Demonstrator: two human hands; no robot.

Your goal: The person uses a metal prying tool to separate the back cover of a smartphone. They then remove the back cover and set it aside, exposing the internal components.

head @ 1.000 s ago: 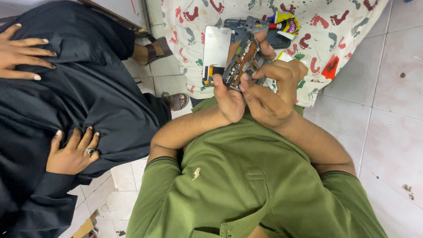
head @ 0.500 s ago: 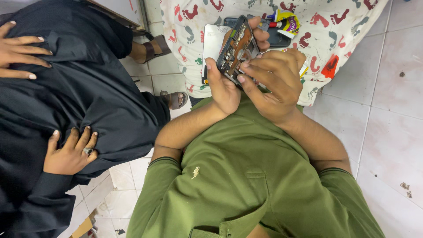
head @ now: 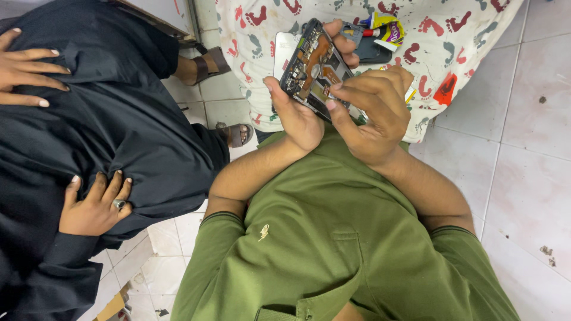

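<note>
Green cloth, a shirt (head: 333, 238), fills the near part of the view, and two bare forearms are raised from it toward an opened phone (head: 313, 66). The phone is held tilted above the lap, its back cover off, so that the board and copper-coloured parts inside are shown. It is gripped by the left hand (head: 297, 116): the thumb is pressed along the near left edge, the palm lies underneath, and the fingers (head: 339, 44) are curled round the far edge. The right hand (head: 375, 113) is set against the phone's near right side, its fingers bent and held close together, with the tips laid on the frame's edge; whether anything small is pinched between them cannot be told. Beyond the phone a white cloth (head: 464, 53) printed with red footprints is spread on the tiled floor (head: 523, 178). On it lie a pale flat panel (head: 283, 47), just behind the phone, a dark flat piece (head: 372, 50), a small yellow and purple packet (head: 389, 30) and a red tag (head: 445, 89). To the left a second person in a black garment (head: 107, 131) is seen, one hand (head: 95, 205) with a ring resting on the cloth and another hand (head: 27, 74) higher up. A sandalled foot (head: 202, 65) is planted on the floor past them.
</note>
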